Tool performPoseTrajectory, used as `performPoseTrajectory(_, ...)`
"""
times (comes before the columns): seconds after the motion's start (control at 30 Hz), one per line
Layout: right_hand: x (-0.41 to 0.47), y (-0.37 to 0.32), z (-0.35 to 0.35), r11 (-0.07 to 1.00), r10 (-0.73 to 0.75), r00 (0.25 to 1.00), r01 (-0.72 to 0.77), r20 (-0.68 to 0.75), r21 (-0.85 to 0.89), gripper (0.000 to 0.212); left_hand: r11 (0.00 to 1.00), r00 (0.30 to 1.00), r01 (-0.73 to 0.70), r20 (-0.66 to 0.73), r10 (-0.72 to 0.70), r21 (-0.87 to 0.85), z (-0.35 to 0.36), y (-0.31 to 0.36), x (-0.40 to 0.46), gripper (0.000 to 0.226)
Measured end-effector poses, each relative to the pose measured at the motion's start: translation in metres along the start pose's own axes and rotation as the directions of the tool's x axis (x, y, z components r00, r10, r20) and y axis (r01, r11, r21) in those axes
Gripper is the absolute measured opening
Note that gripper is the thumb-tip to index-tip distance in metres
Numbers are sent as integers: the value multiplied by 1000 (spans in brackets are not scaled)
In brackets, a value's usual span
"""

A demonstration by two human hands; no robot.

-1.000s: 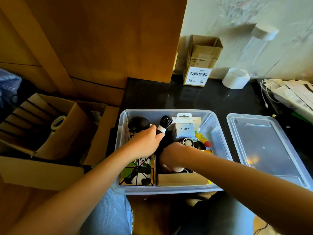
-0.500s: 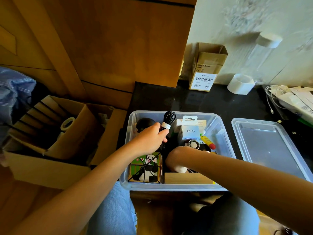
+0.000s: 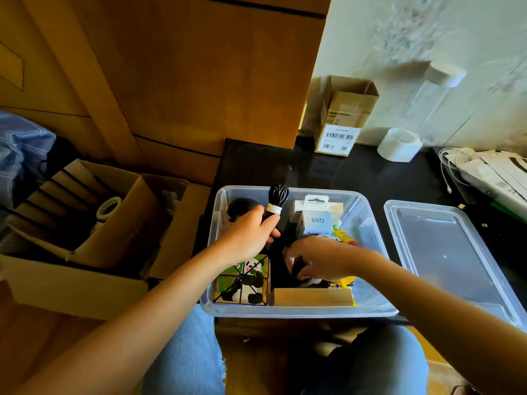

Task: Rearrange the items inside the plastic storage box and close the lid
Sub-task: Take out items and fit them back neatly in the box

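Head view, left to right: cardboard box (image 3: 85,240) on the floor with a tape roll (image 3: 107,207) inside. Clear storage box (image 3: 299,310) on the black bench (image 3: 370,178), lid off. Left hand (image 3: 248,238) grips a bundled black cable (image 3: 275,203), held upright over the box's back left. Panda box (image 3: 242,280) and wood block (image 3: 312,297) sit along the front wall. Right hand (image 3: 319,259) is low in the middle, fingers curled; can't tell what it holds. Lid (image 3: 450,252) lies flat just right of the box.
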State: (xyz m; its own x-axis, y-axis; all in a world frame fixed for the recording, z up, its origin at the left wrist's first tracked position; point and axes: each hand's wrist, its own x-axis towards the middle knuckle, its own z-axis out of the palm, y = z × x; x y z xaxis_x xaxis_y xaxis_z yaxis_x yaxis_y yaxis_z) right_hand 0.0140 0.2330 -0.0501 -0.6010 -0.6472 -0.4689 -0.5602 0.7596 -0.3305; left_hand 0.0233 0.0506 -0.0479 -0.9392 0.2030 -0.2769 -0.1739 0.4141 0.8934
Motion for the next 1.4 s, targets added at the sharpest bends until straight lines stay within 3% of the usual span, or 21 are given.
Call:
performPoseTrajectory(0.23, -2, -6, 16, 997, 70, 984, -72, -163, -2, 21, 999, 1000, 7, 27, -8, 35, 4, -4, -3, 13)
performPoseTrajectory(0.37, 3, -6, 18, 975, 209, 939, -222, -272, -19, 25, 1000, 1000, 8, 19, -9, 28, 5, -4, -7, 13)
performPoseTrajectory(0.47, 6, -6, 12, 969, 239, 938, -246, -250, 3, 28, 999, 1000, 9, 12, -10, 38, 6, -2, -8, 14)
performPoseTrajectory(0.6, -6, -3, -5, 958, 260, 949, -230, -180, 171, 25, 1000, 1000, 18, 12, -18, 26, 5, 3, -8, 18)
performPoseTrajectory(0.73, -18, -12, -7, 979, 206, 978, -206, -23, 5, 32, 1000, 1000, 22, 16, -22, 18, 4, 7, -10, 23)
performPoseTrajectory(0.87, -22, -19, -9, 971, 239, 971, -239, -12, 16, 34, 999, 999, 26, 25, -27, 24, 6, 10, -12, 24)
performPoseTrajectory(0.9, -24, -18, -16, 963, 256, 967, -253, -14, 90, 32, 999, 999, 31, 30, -32, 19, 6, 11, -12, 25)
performPoseTrajectory(1.03, -33, -6, -32, 764, 262, 964, -184, -38, 619, 22, 997, 997, 60, 48, -57, -53, 4, 13, -13, 25)
performPoseTrajectory(1.13, -38, 0, -43, 696, 248, 958, -74, -143, 714, 16, 992, 996, 69, 67, -63, -106, 4, 16, -15, 16)
performPoseTrajectory(1.23, -39, 3, -50, 547, 203, 965, 30, -168, 837, 12, 979, 989, 97, 126, -75, -178, 6, 22, -18, 18)
performPoseTrajectory(1.4, -31, 5, -50, 398, 256, 943, 99, -215, 912, 16, 852, 958, 177, 286, -34, -493, -2, 25, -24, 22)
